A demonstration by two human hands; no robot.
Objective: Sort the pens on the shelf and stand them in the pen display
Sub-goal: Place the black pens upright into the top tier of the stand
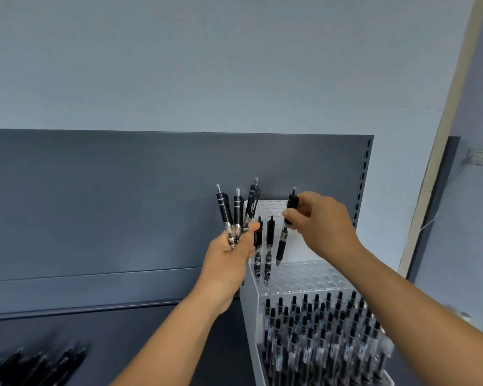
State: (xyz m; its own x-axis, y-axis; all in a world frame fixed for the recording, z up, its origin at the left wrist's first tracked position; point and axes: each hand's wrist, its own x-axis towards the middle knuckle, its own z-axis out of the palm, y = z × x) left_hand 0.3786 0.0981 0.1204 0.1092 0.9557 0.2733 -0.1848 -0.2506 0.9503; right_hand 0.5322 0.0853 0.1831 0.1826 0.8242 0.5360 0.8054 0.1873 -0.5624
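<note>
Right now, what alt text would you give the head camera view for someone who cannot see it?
A person's right hand lowers a black pen toward the upper tier of a white pen display, where two pens already stand. The left hand holds a bunch of pens; the lower tier is full, and blurred loose pens lie on the grey shelf.

Pen display [251, 316] right of loose pens [34, 366] (shelf).

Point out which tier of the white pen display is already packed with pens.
The lowest front tier, crowded with black pens; the middle perforated tier holds only two at its left, and the top tier shows none.
</note>
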